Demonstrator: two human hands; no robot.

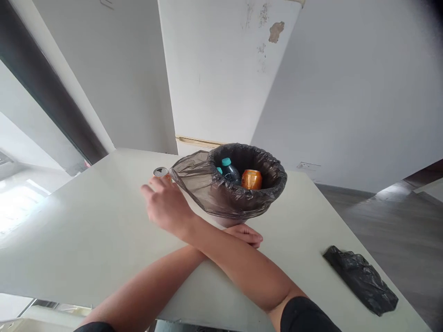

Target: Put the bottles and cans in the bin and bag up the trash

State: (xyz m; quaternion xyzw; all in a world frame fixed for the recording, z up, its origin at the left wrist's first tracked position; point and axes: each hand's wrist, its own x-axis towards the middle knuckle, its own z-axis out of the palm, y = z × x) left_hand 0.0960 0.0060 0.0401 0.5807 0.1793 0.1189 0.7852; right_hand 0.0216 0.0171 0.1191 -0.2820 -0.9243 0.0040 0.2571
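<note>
My arms are crossed, the right over the left. On the left, my right hand is slightly blurred, with its fingers apart just in front of an orange drink can. The can stands upright, its silver top visible and most of its body hidden by the hand. My left hand rests with fingers curled and nothing visible in them, close to the base of a bin lined with a dark translucent bag. Inside the bin are another orange can and a dark bottle with a teal cap; a second teal cap shows beside it.
A folded black plastic bag lies on the white table near its right edge. Walls stand behind the table, one with peeling paint. A socket plate is low on the wall.
</note>
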